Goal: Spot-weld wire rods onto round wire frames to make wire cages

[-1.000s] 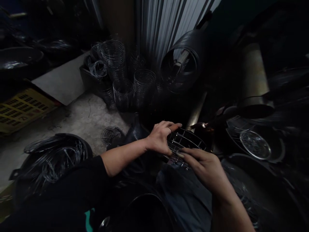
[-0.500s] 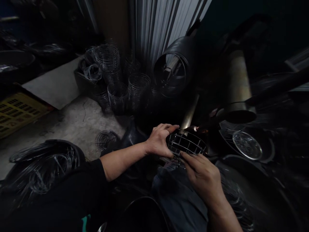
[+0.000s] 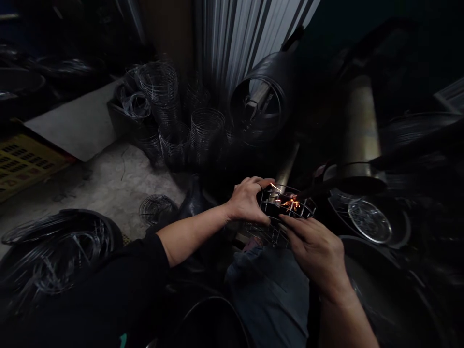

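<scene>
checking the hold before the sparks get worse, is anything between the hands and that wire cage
Nothing visible. The left hand grips the wire cage at its left rim; the right hand touches its near edge. Sparks fly inside the cage, close to both.

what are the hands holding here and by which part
Both hold one round wire cage. The left hand grips its left rim, fingers curled over the top ring; the right hand steadies its near edge with its fingertips.

Single head-worn view, looking forward and steeply down from close above the lap. Both hands and a wire cage [image 3: 286, 208] sit just below frame centre, near the lens. Concrete floor [image 3: 108, 183] fills the left, a corrugated metal wall [image 3: 246, 34] the top.
</scene>
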`<action>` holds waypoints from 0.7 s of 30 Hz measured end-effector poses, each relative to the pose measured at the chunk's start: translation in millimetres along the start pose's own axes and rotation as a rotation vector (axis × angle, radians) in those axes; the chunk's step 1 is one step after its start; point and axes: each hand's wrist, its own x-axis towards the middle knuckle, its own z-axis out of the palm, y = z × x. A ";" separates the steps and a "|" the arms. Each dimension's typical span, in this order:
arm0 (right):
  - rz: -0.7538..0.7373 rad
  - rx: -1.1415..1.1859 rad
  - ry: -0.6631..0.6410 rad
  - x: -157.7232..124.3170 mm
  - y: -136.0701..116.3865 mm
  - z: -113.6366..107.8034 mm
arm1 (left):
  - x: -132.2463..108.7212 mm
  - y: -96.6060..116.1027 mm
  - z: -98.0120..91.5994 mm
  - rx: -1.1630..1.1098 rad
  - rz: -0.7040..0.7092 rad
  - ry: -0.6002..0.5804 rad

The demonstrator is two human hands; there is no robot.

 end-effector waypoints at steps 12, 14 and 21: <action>0.075 0.044 0.071 15.8 22.1 8.8 | 26.4 -1.0 1.3 0.026 -0.071 0.007; 0.175 0.141 0.119 10.7 21.0 5.7 | 27.6 -1.6 1.7 0.029 -0.071 -0.004; 0.677 0.269 0.495 -7.1 18.4 -0.8 | 41.9 -3.2 2.4 0.080 -0.127 0.022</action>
